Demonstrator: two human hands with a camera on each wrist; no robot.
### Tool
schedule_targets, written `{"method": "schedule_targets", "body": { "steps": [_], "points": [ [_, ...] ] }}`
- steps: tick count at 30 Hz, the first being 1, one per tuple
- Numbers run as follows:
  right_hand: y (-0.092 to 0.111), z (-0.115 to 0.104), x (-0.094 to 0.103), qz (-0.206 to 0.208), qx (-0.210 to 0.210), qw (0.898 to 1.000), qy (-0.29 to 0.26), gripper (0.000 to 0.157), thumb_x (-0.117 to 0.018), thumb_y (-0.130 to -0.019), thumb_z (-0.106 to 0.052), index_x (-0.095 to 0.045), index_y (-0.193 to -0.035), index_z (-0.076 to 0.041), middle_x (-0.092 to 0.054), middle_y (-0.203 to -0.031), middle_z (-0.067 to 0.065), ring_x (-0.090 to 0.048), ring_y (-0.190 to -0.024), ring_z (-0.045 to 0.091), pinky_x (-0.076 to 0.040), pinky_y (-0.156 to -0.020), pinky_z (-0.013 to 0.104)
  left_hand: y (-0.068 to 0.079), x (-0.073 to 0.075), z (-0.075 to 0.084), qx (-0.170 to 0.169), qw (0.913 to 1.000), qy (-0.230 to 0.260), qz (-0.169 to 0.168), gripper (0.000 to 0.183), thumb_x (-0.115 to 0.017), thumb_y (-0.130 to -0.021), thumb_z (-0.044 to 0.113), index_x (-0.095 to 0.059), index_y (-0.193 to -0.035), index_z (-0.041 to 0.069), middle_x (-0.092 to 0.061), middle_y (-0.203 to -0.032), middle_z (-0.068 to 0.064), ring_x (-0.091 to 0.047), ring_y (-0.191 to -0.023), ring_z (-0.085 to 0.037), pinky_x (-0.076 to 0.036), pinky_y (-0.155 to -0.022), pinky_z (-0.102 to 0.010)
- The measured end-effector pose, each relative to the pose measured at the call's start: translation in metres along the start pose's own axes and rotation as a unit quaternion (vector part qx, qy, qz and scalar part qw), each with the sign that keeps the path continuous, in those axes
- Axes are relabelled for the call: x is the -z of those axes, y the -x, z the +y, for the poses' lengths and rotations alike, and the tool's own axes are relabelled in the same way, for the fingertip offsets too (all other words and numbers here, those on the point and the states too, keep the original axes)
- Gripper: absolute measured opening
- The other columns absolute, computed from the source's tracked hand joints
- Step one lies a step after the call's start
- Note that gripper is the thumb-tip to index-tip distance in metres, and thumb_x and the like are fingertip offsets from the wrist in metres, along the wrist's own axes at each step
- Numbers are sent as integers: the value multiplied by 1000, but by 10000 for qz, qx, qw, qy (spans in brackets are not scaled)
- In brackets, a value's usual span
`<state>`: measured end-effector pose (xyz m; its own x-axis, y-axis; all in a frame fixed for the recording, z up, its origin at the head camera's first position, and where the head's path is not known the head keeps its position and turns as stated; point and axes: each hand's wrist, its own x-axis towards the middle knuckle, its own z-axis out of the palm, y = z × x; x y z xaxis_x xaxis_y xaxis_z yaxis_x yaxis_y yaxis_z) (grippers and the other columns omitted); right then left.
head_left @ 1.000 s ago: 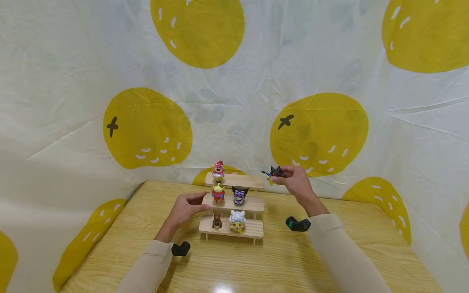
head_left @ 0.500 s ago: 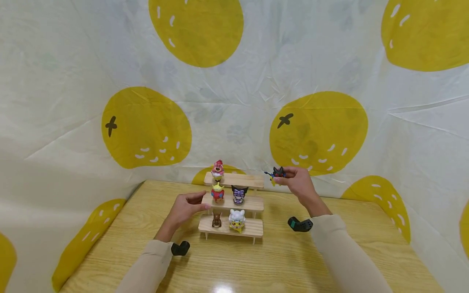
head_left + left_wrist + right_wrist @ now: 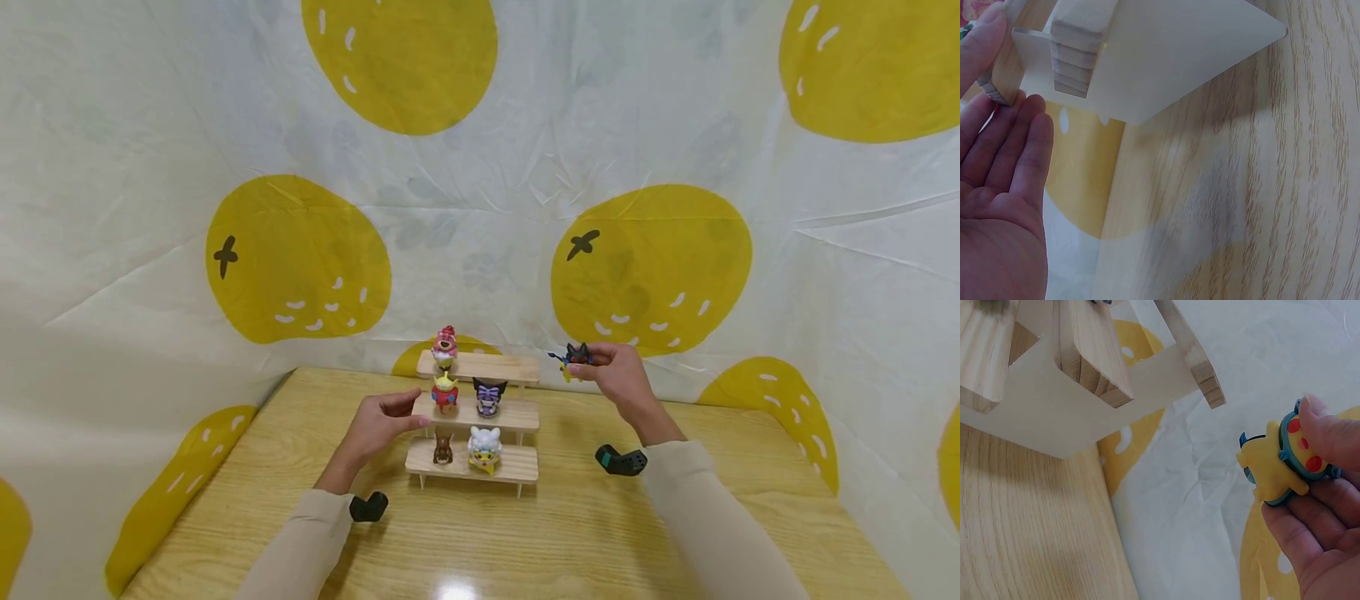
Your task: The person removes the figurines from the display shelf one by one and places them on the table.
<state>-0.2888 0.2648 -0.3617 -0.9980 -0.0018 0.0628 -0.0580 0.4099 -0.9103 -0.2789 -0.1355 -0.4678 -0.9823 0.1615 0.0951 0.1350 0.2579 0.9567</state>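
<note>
My right hand (image 3: 624, 377) pinches a small yellow figurine (image 3: 1272, 460) with red cheeks and a dark eared hood. It is in the air, right of the top board of a three-tier wooden display stand (image 3: 501, 367) and apart from it. At the stand's left side my left hand (image 3: 378, 427) grips the end of the middle board (image 3: 1010, 69), thumb on one face and fingertips at the other. On the stand are a pink bear figurine (image 3: 445, 348), a red-clothed figurine (image 3: 445, 393), a purple-black one (image 3: 489, 397), a brown one (image 3: 442, 449) and a white-hooded yellow one (image 3: 484, 450).
The stand is on a wooden table (image 3: 585, 533). Behind and beside it hangs a white cloth (image 3: 472, 250) with large yellow fruit prints. A black device (image 3: 621, 460) is near the right wrist, another (image 3: 369, 507) near the left.
My right hand has moved slightly to the right with the yellow figurine, farther from the stand. The left hand stays at the middle board.
</note>
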Motion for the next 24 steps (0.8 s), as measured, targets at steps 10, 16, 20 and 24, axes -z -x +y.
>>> {"method": "schedule_targets", "body": {
  "steps": [10,16,20,24],
  "points": [
    [4,8,10,66,18,9999,91,42,-75,-98,-16,-67,-135,3,-79,-117,12,-71,-96,9,-54,-107,51,-1,-3,1,32,10000,55,3,63,-87,-87,26,-64,-144,10,-60,-151,-10,-60,-137,-31,-55,-108,-38],
    [5,11,12,125,-75,9998,126,42,-75,-98,-16,-67,-135,3,-80,-116,10,-69,-95,9,-54,-104,45,0,-3,1,-34,10000,-13,62,61,-86,-88,24,-65,-143,8,-60,-150,-13,-61,-136,-32,-56,-106,-37],
    [6,13,13,165,-70,9998,105,43,-76,-97,-15,-67,-135,3,-80,-114,9,-69,-94,7,-53,-105,47,0,-3,1,-29,9999,-63,88,62,-86,-88,26,-64,-144,8,-60,-150,-13,-60,-137,-33,-56,-106,-37],
    [6,17,14,159,-29,9998,114,41,-76,-97,-15,-68,-134,3,-81,-110,5,-69,-93,5,-53,-103,42,0,-2,1,-15,9999,-99,114,63,-86,-88,26,-63,-144,8,-60,-151,-13,-60,-137,-33,-56,-106,-38]
  ]
}}
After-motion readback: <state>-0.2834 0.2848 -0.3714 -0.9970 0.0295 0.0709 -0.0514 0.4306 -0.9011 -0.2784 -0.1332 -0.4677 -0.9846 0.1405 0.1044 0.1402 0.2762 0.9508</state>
